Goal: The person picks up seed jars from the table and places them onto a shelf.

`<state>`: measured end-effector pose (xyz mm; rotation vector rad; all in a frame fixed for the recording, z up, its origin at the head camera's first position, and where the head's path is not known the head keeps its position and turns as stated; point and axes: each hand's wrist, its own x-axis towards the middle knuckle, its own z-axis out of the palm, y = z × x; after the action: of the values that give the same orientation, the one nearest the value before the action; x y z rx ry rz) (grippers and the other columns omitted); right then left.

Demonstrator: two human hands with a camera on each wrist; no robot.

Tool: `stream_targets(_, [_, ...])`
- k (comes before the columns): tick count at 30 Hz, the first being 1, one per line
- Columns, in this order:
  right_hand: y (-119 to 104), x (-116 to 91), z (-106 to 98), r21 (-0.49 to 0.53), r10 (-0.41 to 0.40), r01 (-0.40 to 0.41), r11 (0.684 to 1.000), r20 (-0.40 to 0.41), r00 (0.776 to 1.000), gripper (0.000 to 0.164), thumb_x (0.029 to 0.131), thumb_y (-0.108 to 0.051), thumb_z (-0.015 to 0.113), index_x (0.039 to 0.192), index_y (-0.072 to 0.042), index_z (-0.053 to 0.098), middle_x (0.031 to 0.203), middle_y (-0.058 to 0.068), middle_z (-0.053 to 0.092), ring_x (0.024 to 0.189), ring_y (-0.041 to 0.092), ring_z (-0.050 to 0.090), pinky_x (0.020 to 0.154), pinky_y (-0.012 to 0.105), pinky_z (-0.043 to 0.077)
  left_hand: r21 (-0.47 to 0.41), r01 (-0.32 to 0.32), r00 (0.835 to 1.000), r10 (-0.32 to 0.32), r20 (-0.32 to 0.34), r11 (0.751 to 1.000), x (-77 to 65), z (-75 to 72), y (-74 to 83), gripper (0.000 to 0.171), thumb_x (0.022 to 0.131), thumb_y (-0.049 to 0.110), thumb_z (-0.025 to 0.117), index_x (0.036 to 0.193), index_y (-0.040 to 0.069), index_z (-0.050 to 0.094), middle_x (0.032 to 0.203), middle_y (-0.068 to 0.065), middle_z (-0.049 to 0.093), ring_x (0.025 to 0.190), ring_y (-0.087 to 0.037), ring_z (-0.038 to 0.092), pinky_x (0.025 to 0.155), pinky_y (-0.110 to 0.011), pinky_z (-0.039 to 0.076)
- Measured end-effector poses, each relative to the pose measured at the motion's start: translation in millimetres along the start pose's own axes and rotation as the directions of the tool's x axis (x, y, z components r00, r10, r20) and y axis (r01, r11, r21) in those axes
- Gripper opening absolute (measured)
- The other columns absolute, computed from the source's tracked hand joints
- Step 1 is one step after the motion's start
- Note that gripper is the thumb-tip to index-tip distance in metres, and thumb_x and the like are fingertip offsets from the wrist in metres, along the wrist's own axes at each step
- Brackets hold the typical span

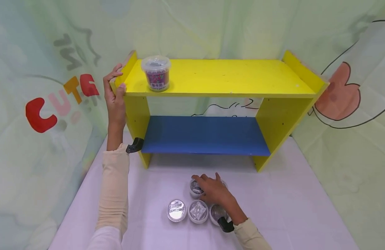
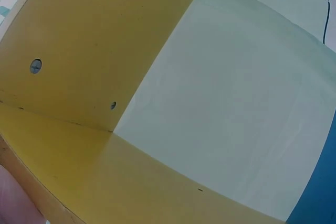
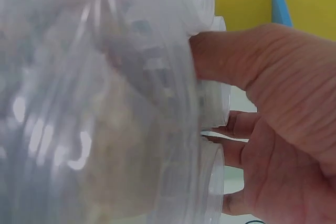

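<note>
My left hand (image 1: 115,99) grips the upper left end of a yellow shelf unit (image 1: 226,74), thumb on the front edge. In the left wrist view, a blurred bit of that hand shows beside the yellow board (image 2: 105,40). On the top shelf, near this hand, stands a lidded clear plastic tub (image 1: 158,74) with a purple label. Down on the table, my right hand (image 1: 215,191) has its thumb and fingers round a lidded plastic tub (image 1: 196,187). Another tub (image 1: 224,183) behind that hand is mostly hidden. A large tub (image 3: 94,103) blocks much of the right wrist view.
Nearer me, in a row, stand a left tub (image 1: 176,210), a middle tub (image 1: 198,211) and a right tub (image 1: 216,212), the last partly under the right wrist. The unit's blue lower shelf (image 1: 204,133) lies behind. Printed curtains (image 1: 55,156) enclose the white table (image 1: 273,208).
</note>
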<state>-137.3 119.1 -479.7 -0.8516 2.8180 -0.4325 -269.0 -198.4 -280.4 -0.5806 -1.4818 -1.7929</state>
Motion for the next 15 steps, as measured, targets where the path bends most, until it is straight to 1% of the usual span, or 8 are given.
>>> stream_targets(5, [3.3,-0.2,0.0,-0.005,0.007,-0.007,1.000,-0.026,1.000,0.074,0.080,-0.028,0.079,0.143,-0.015,0.044,0.126,0.013,0.061,0.113,0.030,0.063,0.105,0.074,0.029,0.005,-0.011,1.000,0.011,0.004,1.000,0.0,0.7,1.0,0.026,0.092,0.008,0.048,0.115,0.018,0.053,0.148,-0.009,0.044,0.142,-0.016,0.035,0.111,-0.030,0.041])
stream_targets(9, [6.0,0.9,-0.7,0.015,0.021,-0.020,1.000,-0.061,0.998,0.074,0.081,-0.030,0.078,0.145,-0.016,0.043,0.129,0.014,0.060,0.120,0.030,0.058,0.105,0.072,0.031,0.013,-0.015,1.000,0.014,0.005,1.000,0.0,1.3,1.9,0.026,0.092,0.009,0.048,0.115,0.018,0.053,0.147,-0.008,0.044,0.142,-0.016,0.036,0.111,-0.029,0.042])
stream_targets(12, [8.4,1.6,-0.4,0.030,0.016,-0.013,0.999,-0.103,0.995,0.074,0.081,-0.030,0.077,0.145,-0.016,0.043,0.128,0.014,0.059,0.121,0.031,0.057,0.106,0.068,0.034,0.015,-0.013,1.000,0.013,0.004,1.000,-0.7,1.0,2.2,0.026,0.092,0.009,0.048,0.116,0.018,0.053,0.148,-0.007,0.044,0.142,-0.015,0.035,0.111,-0.029,0.042])
stream_targets(15, [10.2,2.0,-0.7,0.036,-0.019,0.025,0.999,-0.168,0.986,0.073,0.081,-0.030,0.076,0.145,-0.014,0.043,0.125,0.015,0.059,0.116,0.033,0.059,0.103,0.062,0.041,0.009,-0.008,1.000,0.008,0.003,1.000,-1.7,1.1,2.9,0.026,0.092,0.009,0.048,0.116,0.017,0.053,0.148,-0.007,0.044,0.142,-0.016,0.035,0.110,-0.029,0.042])
